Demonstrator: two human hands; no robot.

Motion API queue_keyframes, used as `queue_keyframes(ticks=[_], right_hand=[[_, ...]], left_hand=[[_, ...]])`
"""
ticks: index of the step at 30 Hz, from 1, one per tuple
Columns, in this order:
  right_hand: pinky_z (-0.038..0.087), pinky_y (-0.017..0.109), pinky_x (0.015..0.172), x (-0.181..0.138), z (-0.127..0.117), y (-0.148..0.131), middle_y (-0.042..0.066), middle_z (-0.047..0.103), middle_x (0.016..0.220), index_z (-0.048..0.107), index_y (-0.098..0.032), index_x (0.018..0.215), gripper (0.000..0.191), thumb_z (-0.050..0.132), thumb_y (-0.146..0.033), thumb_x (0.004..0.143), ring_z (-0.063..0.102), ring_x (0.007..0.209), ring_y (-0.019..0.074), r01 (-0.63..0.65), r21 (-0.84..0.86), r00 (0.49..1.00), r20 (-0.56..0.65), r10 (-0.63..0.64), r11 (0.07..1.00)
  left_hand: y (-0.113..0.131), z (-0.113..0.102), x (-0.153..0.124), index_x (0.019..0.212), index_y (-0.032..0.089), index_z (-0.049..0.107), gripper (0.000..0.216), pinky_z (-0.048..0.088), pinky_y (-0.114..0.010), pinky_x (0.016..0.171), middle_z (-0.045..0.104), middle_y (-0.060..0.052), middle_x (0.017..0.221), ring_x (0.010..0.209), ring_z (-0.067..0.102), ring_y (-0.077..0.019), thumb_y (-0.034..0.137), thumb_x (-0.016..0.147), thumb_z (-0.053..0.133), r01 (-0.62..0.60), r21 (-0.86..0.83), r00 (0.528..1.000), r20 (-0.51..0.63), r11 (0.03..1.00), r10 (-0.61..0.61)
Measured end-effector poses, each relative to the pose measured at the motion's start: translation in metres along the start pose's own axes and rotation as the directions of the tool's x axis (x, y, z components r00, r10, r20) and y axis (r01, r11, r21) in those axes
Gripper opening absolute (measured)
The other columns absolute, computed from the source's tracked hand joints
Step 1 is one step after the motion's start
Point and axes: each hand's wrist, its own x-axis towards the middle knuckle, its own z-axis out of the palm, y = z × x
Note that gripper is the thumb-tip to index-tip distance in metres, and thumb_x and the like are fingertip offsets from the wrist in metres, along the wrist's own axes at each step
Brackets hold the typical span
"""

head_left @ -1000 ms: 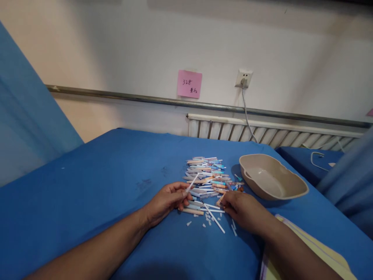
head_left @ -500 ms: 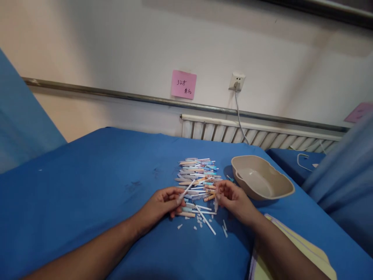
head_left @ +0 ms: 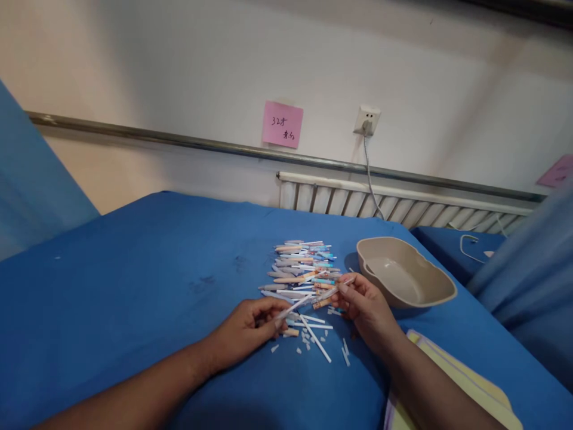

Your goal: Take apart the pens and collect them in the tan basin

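Observation:
My left hand (head_left: 255, 325) is closed around the lower part of a pen, from which a white refill (head_left: 298, 306) sticks out up and to the right. Between the thumb and fingers of my right hand (head_left: 364, 303) is a clear pen barrel (head_left: 330, 292), tilted in line with the refill. The refill's far end meets the barrel's near end; whether it is inside I cannot tell. Beneath both hands, pens and pen parts (head_left: 290, 263) lie in a stacked row. Closer to me are loose white refills (head_left: 317, 341) and several small pale tips (head_left: 307, 340).
A beige basin (head_left: 403, 272) stands right of the pens on the blue-covered surface (head_left: 147, 269). A folded yellow cloth (head_left: 456, 376) lies under my right forearm. Behind are a radiator (head_left: 340, 200), a metal rail (head_left: 201, 143) and a plugged-in cable (head_left: 370, 179).
My right hand has turned the clear barrel from hanging down to pointing left, against the refill. My left hand has lowered the refill to a flatter angle.

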Motion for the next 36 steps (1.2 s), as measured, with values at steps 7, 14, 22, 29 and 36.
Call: queue_keyframes(ticks=[7, 14, 22, 29, 36], right_hand=[[0.037, 0.021, 0.055, -0.001, 0.0, 0.0, -0.002, 0.057, 0.067, 0.053, -0.019, 0.082, 0.029, 0.067, -0.042, 0.072, 0.05, 0.059, 0.0108, 0.034, -0.263, 0.999, -0.011, -0.038, 0.964], [0.035, 0.024, 0.059, -0.001, -0.01, 0.001, 0.0, 0.056, 0.07, 0.053, -0.019, 0.073, 0.01, 0.056, -0.027, 0.079, 0.05, 0.064, 0.0135, 0.277, -0.858, 0.961, 0.257, -0.106, 0.433], [0.034, 0.027, 0.069, -0.012, -0.009, -0.01, 0.005, 0.063, 0.082, 0.058, -0.019, 0.078, 0.006, 0.053, -0.02, 0.081, 0.056, 0.079, 0.0183, 0.369, -0.925, 0.928, 0.36, 0.101, -0.095], [0.037, 0.025, 0.068, -0.007, -0.004, -0.008, 0.003, 0.058, 0.08, 0.059, -0.019, 0.076, 0.016, 0.052, -0.03, 0.084, 0.052, 0.075, 0.0152, 0.369, -0.893, 0.929, 0.346, -0.133, 0.257], [0.026, 0.022, 0.046, -0.008, 0.005, -0.007, -0.006, 0.041, 0.05, 0.048, -0.02, 0.065, 0.035, 0.056, -0.051, 0.078, 0.034, 0.046, 0.0092, 0.095, -0.537, 0.983, -0.085, -0.165, 0.838]], left_hand=[[-0.002, 0.0, 0.001, 0.105, 0.017, 0.062, 0.032, 0.043, -0.022, 0.064, 0.063, -0.001, 0.077, 0.068, 0.055, -0.0124, 0.037, 0.081, 0.056, -0.009, -0.026, 1.0, -0.001, 1.0, 0.009], [0.002, 0.001, 0.002, 0.102, 0.015, 0.062, 0.033, 0.043, -0.023, 0.061, 0.063, -0.001, 0.074, 0.063, 0.055, -0.0117, 0.036, 0.077, 0.06, 0.014, -0.087, 1.0, -0.018, 0.996, -0.016], [0.002, 0.004, 0.002, 0.099, 0.015, 0.062, 0.032, 0.042, -0.023, 0.059, 0.063, 0.0, 0.07, 0.06, 0.054, -0.011, 0.036, 0.075, 0.062, 0.018, -0.149, 0.998, -0.055, 0.989, -0.027], [0.003, 0.004, 0.002, 0.099, 0.015, 0.063, 0.032, 0.041, -0.022, 0.06, 0.062, 0.0, 0.07, 0.061, 0.054, -0.0107, 0.037, 0.075, 0.062, 0.024, -0.126, 0.999, -0.041, 0.992, -0.03], [0.001, 0.002, 0.002, 0.103, 0.016, 0.062, 0.033, 0.042, -0.022, 0.063, 0.063, -0.001, 0.076, 0.067, 0.055, -0.0127, 0.036, 0.077, 0.06, 0.026, -0.046, 0.999, -0.02, 0.999, -0.027]])
